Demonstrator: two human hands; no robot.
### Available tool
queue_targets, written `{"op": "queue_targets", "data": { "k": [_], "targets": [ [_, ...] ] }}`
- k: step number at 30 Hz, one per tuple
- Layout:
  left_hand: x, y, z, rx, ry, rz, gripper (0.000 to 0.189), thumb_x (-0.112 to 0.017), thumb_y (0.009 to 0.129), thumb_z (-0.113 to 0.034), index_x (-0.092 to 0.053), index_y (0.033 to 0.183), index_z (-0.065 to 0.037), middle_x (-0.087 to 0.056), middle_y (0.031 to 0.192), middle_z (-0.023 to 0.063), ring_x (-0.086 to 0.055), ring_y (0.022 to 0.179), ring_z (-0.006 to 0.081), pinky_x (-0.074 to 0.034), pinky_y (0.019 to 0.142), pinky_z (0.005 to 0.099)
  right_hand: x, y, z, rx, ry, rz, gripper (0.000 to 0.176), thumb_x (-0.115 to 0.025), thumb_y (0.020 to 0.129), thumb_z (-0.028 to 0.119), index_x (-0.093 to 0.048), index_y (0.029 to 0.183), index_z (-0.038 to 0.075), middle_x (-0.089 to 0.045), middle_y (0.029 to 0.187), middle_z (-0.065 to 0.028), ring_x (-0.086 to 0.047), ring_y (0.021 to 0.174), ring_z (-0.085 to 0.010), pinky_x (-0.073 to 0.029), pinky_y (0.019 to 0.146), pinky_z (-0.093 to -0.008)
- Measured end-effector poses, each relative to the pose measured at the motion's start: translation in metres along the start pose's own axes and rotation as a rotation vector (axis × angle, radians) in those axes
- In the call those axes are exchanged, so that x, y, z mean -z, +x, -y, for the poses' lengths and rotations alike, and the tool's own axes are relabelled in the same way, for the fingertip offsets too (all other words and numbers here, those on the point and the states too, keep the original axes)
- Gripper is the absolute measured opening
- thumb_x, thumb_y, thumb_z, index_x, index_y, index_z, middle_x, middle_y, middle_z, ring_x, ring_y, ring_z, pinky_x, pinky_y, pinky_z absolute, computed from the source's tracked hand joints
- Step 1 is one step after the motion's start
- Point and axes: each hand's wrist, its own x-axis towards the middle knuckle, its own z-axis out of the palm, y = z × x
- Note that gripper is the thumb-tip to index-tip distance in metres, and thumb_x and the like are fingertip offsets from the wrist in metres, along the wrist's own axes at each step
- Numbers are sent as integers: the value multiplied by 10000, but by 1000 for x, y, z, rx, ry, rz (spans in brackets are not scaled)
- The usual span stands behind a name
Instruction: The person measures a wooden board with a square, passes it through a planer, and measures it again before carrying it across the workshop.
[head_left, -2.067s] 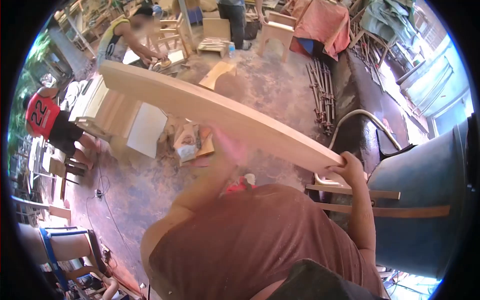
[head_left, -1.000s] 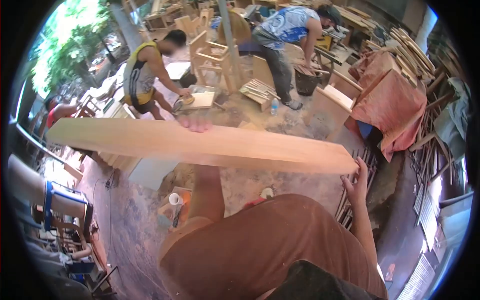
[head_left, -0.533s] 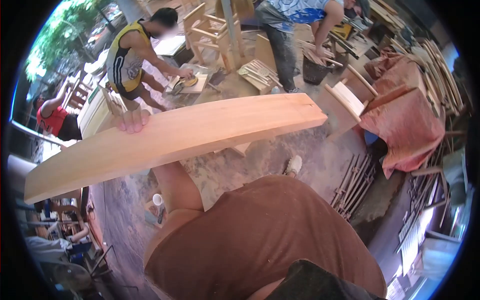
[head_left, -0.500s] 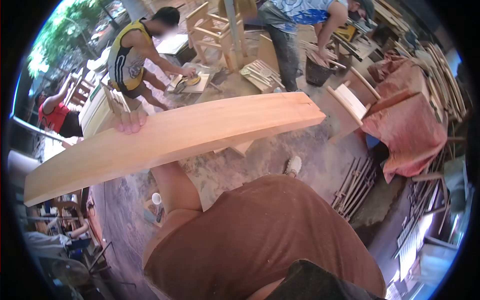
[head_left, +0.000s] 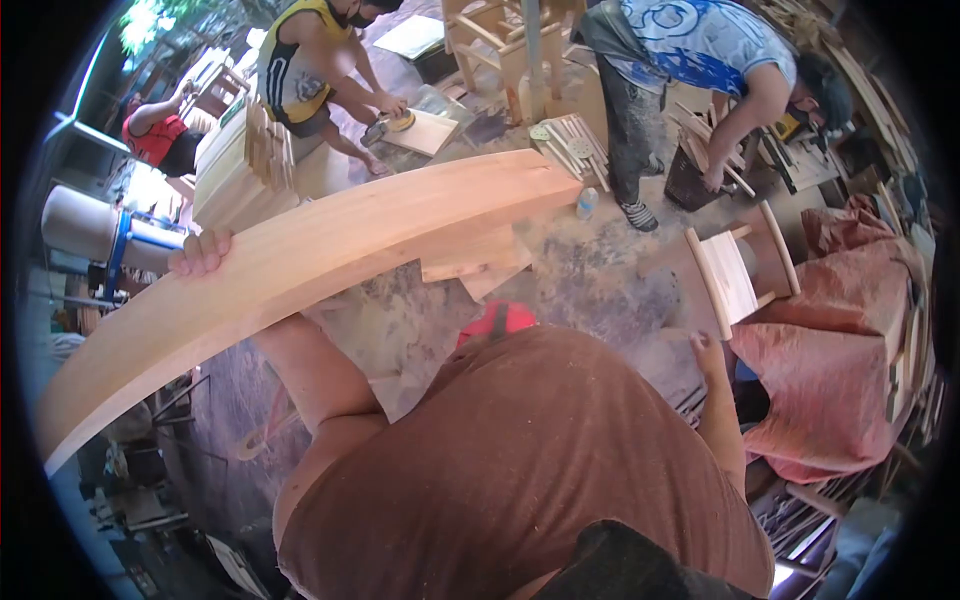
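Observation:
A long, thick, slightly curved-looking wooden plank [head_left: 340,235] stretches from the lower left to the upper middle. My left hand [head_left: 202,252] is closed over its far edge, fingertips on the upper face, with my forearm passing beneath it. On the right, my right hand [head_left: 706,345] hangs beside my body, close to the near end of a small wooden stool-like frame [head_left: 728,276]. Its fingers look curled together; whether they hold anything is too small to tell. Smaller wood pieces [head_left: 475,262] lie on the floor beyond the plank.
One person [head_left: 305,70] sands a board [head_left: 425,133] at the upper left. Another person [head_left: 700,45] bends over a dark basket [head_left: 690,178]. A third person in red [head_left: 155,132] is farther left. A red tarp [head_left: 820,350] covers something at right; a bottle [head_left: 587,204] stands ahead.
My right hand has come into view at the right. The plank's far end has shifted left, its near end lower, and my left hand has moved left with it. The whole view has shifted.

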Motion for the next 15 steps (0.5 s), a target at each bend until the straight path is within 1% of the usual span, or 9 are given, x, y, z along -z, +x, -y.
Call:
{"op": "queue_targets", "data": {
  "k": [1, 3, 4, 6, 7, 9, 10, 12, 15],
  "targets": [
    [2, 3, 0, -5, 19, -2, 203, -418, 930, -181, -559, 803, -105, -515, 693, 14, -490, 656, 171, -389, 700, 343, 17, 16, 31, 7, -7, 13, 511, -640, 893, 328, -534, 1290, 25, -670, 900, -113, -619, 713, -166, -491, 608, -284],
    [7, 12, 4, -8, 45, -12, 218, -416, 935, -195, -565, 804, -104, -516, 684, 14, -489, 649, 169, -389, 699, 341, 41, 27, 130, -51, 264, 98, 508, -647, 897, 310, -526, 1297, 22, -665, 983, -131, -628, 780, -160, -496, 622, -283],
    [9, 18, 8, -6, 48, 16, 222, -417, 937, -203, -564, 801, -108, -516, 676, 14, -488, 644, 167, -387, 696, 337, 34, 45, 139, -52, 257, 111, 508, -647, 897, 310, -526, 1297, 22, -665, 983, -131, -628, 780, -160, -496, 622, -283],
    [17, 26, 15, -9, 58, 31, 225, -419, 940, -210, -564, 798, -111, -515, 669, 15, -487, 639, 165, -386, 693, 334, 21, 79, 155, 27, 250, 219, 497, -656, 901, 283, -519, 1299, 18, -653, 1049, -152, -634, 887, -184, -513, 707, -303],
    [22, 29, 19, -7, 79, 53, 209, -421, 945, -202, -556, 816, -108, -496, 689, 23, -491, 672, 178, -382, 716, 346, 20, 91, 177, 30, 239, 227, 497, -656, 901, 283, -519, 1299, 18, -653, 1049, -152, -634, 887, -184, -513, 707, -303],
    [31, 34, 29, -7, 102, 59, 193, -423, 949, -195, -548, 833, -104, -477, 709, 32, -495, 705, 192, -378, 740, 359, 19, 107, 218, 190, 105, 364, 553, -679, 877, 337, -525, 1283, -6, -668, 1056, -194, -658, 953, -263, -502, 835, -345],
    [37, 40, 36, -16, 144, 60, 190, -429, 946, -209, -543, 838, -103, -478, 715, 35, -496, 710, 196, -378, 740, 362, 23, 118, 235, 190, 96, 367, 553, -679, 877, 337, -525, 1283, -6, -668, 1056, -194, -658, 953, -263, -502, 835, -345],
    [57, 52, 50, -23, 180, 52, 189, -435, 944, -224, -538, 842, -102, -479, 720, 38, -498, 714, 200, -378, 740, 366, 31, 140, 266, 155, 28, 473, 548, -680, 877, 323, -519, 1292, 2, -664, 1072, -187, -644, 993, -270, -495, 857, -357],
    [88, 76, 73, -61, 244, 72, 173, -449, 929, -242, -518, 845, -107, -481, 735, 41, -494, 721, 211, -371, 737, 374, 45, 175, 290, 128, -83, 458, 546, -677, 880, 313, -510, 1305, 13, -656, 1094, -189, -630, 1028, -277, -490, 871, -367]
  ]
}}
